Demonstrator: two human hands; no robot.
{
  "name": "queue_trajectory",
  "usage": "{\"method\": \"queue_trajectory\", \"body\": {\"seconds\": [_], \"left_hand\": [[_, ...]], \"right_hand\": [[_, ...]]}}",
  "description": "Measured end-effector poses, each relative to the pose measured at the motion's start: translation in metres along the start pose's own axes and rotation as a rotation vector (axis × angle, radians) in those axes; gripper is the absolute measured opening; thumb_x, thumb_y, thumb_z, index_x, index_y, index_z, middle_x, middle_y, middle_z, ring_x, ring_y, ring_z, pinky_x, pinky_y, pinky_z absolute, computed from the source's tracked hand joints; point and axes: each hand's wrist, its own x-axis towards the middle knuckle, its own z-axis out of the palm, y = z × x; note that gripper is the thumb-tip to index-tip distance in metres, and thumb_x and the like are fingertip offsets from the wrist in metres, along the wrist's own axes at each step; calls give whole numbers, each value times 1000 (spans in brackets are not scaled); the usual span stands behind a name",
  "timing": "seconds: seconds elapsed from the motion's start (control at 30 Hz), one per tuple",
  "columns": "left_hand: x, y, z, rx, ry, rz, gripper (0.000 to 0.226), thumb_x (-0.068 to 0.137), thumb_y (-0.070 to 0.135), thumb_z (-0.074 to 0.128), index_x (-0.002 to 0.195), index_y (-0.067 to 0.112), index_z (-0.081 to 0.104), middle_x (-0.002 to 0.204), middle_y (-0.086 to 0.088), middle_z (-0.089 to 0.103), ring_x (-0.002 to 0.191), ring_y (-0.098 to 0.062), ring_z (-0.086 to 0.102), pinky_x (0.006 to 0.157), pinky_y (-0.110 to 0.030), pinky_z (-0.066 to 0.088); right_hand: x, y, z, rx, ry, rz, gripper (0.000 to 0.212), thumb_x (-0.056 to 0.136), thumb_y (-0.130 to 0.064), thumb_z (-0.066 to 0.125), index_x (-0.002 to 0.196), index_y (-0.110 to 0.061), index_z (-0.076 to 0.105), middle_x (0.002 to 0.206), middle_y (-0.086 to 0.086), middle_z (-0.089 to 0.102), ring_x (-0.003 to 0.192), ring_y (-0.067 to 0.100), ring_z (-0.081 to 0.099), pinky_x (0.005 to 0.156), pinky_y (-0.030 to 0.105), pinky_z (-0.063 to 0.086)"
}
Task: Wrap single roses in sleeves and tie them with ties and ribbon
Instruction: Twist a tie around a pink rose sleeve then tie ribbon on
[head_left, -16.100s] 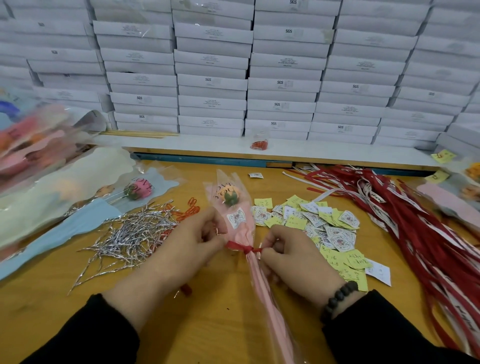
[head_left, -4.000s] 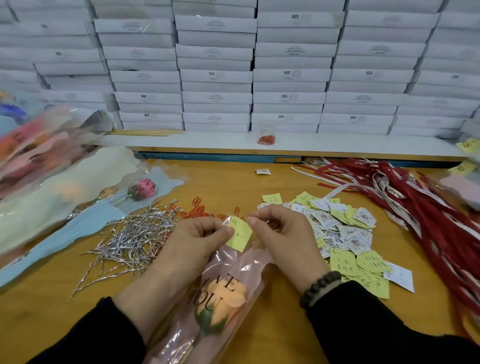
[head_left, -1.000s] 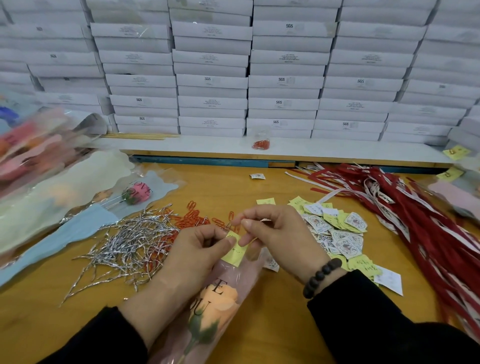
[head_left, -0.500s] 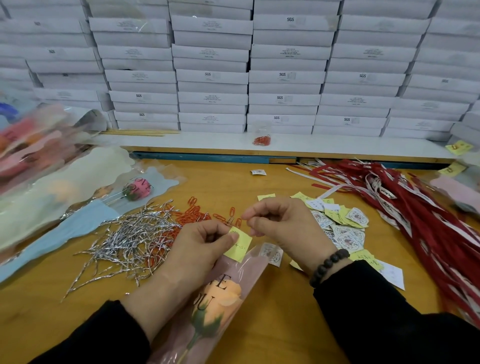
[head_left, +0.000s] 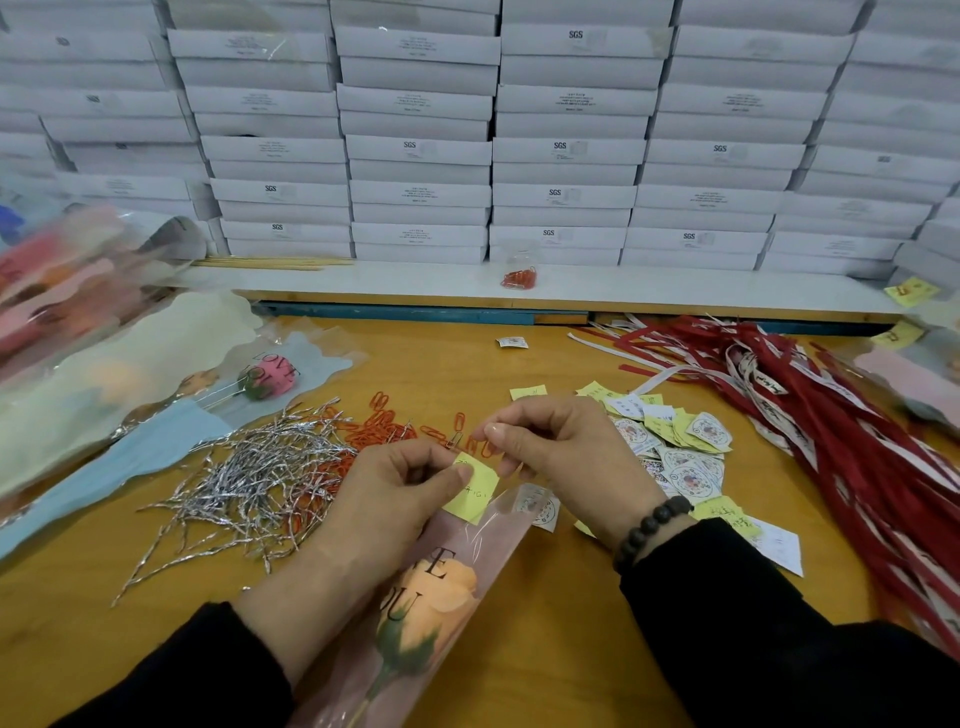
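rose (head_left: 441, 597) in sleeve (head_left: 467, 561) on tabletop (head_left: 545, 649), head toward the person | left hand (head_left: 395, 499) fingers pinch yellow note (head_left: 475, 491) at sleeve mouth | right hand (head_left: 561, 457) fingers pinch a paper clip (head_left: 456, 440) | done: sleeved | left: clip note, tie, ribbon

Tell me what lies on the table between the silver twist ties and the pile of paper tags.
In the head view, orange paper clips lie scattered between the silver twist ties and the paper tags.
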Motion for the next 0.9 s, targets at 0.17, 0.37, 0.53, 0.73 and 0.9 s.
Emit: {"method": "queue_trajectory", "body": {"seconds": [0.17,0.37,0.53,0.73,0.9], "left_hand": [[-1,2,1,-3,-7,8,12,84,1,63,75,-5,67,51,-1,56,36,1,42,40,-8,33],[-2,5,3,-29,-9,-1,11,84,-2,62,75,-6,66,47,5,58,35,1,45,40,-7,34],[-3,5,3,-54,-10,-17,12,84,-3,61,74,-6,64,45,6,56,34,1,43,38,-8,33],[-2,4,2,-50,11,-33,11,84,-1,62,76,-8,66,55,-9,59,38,-8,44,40,-13,33],[-1,2,1,-59,8,-52,12,83,1,64,74,-4,67,63,-24,60,44,-16,48,44,-16,34]], "right_hand": [[-1,1,2,34,-1,24,9,84,-7,65,85,-12,72,70,1,64,54,0,55,52,12,45],[0,1,3,54,63,31,16,79,-1,68,73,-15,68,58,-7,64,50,2,56,52,13,46],[0,3,3,-15,137,2,20,84,-6,65,73,-22,68,65,-5,65,54,1,57,61,17,51],[0,2,5,-17,46,4,19,85,-1,62,74,-16,69,60,-5,62,53,-1,55,57,12,47],[0,3,4,3,19,-16,16,84,-1,63,76,-13,69,59,-5,62,55,-2,56,59,12,47]]}}
